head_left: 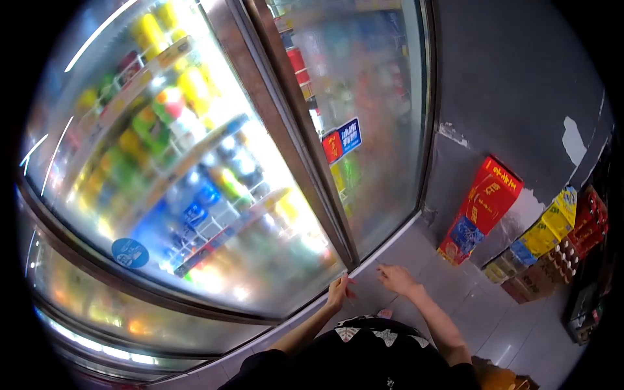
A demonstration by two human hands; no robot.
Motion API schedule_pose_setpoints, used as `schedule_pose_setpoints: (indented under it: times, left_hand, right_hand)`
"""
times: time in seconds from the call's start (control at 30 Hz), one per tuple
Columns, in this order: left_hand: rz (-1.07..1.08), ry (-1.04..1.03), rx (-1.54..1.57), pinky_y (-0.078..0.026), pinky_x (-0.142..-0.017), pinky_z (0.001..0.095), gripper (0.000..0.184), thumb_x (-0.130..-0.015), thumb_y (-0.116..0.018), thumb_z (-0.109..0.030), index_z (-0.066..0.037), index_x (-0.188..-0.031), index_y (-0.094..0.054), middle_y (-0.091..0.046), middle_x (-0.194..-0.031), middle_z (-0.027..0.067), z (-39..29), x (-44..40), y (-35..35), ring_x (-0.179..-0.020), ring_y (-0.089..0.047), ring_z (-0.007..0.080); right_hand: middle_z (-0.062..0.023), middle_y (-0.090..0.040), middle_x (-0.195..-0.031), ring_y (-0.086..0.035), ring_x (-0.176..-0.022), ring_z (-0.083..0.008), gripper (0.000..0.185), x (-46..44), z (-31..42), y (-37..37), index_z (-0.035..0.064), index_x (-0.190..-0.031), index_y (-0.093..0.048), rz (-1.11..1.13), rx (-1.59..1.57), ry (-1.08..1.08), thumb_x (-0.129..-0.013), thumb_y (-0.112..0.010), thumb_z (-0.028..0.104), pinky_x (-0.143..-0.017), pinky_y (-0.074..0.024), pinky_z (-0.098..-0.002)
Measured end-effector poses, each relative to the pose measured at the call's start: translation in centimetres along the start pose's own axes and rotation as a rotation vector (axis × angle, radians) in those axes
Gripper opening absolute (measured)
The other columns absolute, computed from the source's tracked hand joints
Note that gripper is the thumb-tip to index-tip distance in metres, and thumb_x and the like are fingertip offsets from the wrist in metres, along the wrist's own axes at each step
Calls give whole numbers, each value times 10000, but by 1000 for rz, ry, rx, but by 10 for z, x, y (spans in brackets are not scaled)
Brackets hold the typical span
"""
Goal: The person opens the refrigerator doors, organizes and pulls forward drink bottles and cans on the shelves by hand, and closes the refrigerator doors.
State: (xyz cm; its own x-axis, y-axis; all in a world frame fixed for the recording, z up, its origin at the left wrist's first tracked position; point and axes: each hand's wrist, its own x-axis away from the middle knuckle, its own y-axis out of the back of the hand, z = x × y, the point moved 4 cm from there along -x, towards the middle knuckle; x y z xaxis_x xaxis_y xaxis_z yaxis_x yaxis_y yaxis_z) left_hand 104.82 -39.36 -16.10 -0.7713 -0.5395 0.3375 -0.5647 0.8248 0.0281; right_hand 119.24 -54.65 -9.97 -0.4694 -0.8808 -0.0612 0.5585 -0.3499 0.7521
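Observation:
My left hand is low in front of the glass door, close to the bottom end of its brown frame. Its fingers look loosely bent and apart, with nothing visible in them. To the right, over the grey floor, my right hand points its fingers toward the left hand. Those fingers are partly spread and hold nothing that I can see. Behind the fogged glass of the lit drinks fridge, blurred bottles and cans stand on several shelves. A second glass door carries a red and blue sticker.
A tall red carton leans by the dark wall. Right of it are yellow packs, a box of capped bottles and red packs. Grey tiles cover the floor. A round blue sticker marks the left glass.

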Motion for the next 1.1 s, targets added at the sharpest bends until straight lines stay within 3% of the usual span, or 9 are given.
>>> schedule_pose_setpoints:
  times: [0.2, 0.27, 0.33, 0.37, 0.47, 0.53, 0.63, 0.87, 1.1]
  left_hand:
    - [-34, -88, 108, -398, -448, 262, 574, -971, -365, -458, 16, -838, -661, -454, -467, 44, -22, -51, -15, -415, -476, 150]
    - [-92, -79, 101, -395, -452, 282, 586, -970, -365, -467, 35, -868, -650, -450, -464, 51, -22, -51, -16, -426, -494, 161]
    - [-175, -51, 196, -418, -477, 295, 594, -971, -363, -463, 64, -904, -628, -444, -460, 60, -31, -37, -12, -444, -526, 183]
    - [-189, -32, 247, -439, -497, 307, 598, -972, -360, -456, 86, -930, -610, -446, -460, 70, -28, -31, -7, -463, -553, 207]
    - [-380, -55, 233, -464, -510, 336, 598, -972, -348, -443, 93, -931, -610, -442, -451, 67, -12, -3, 7, -461, -556, 235]
    - [-534, 49, 236, -501, -528, 360, 617, -969, -339, -449, 111, -937, -597, -445, -442, 76, 7, 18, 17, -453, -556, 246]
    - [-662, 17, 326, -513, -506, 378, 630, -967, -350, -444, 140, -923, -581, -448, -440, 83, 26, 51, 11, -429, -539, 249]
    - [-826, -38, 367, -520, -562, 395, 608, -969, -358, -451, 110, -916, -585, -447, -458, 74, 15, 107, -58, -441, -501, 218]
    - [-936, 118, 437, -520, -547, 356, 566, -972, -346, -411, 95, -912, -592, -501, -503, 81, 43, 121, -74, -477, -553, 225]
  right_hand:
    - [-158, -614, -761, -609, -712, -364, 300, -116, 40, 92, 40, -997, -547, -248, -55, 129, -859, -565, 306, -625, -467, -448]
    - [-162, -624, -836, -615, -784, -359, 411, -161, 71, 123, 45, -1098, -496, -226, -118, 133, -828, -628, 325, -675, -480, -440]
    - [-194, -619, -986, -606, -914, -366, 570, -203, 92, 128, 22, -1184, -440, -449, -127, 314, -786, -679, 353, -766, -483, -415]
    - [-210, -611, -976, -606, -907, -362, 557, -217, 105, 132, 22, -1137, -450, -543, -97, 414, -773, -688, 370, -761, -482, -421]
    - [-174, -622, -841, -632, -738, -350, 424, -240, 131, 150, 38, -956, -469, -336, -85, 274, -755, -692, 337, -668, -489, -458]
    - [-152, -624, -800, -629, -690, -336, 340, -252, 126, 126, 44, -892, -494, -367, -114, 306, -769, -671, 308, -640, -487, -463]
    - [-141, -613, -752, -612, -697, -356, 266, -254, 121, 113, 52, -827, -525, -501, -305, 405, -786, -642, 288, -635, -476, -474]
    - [-167, -612, -814, -611, -782, -361, 181, -252, 122, 122, 68, -855, -533, -313, -339, 387, -805, -610, 224, -664, -467, -479]
    - [-124, -614, -771, -625, -661, -303, 237, -139, 73, 157, 56, -909, -563, -409, -417, 602, -773, -696, 198, -562, -493, -367]
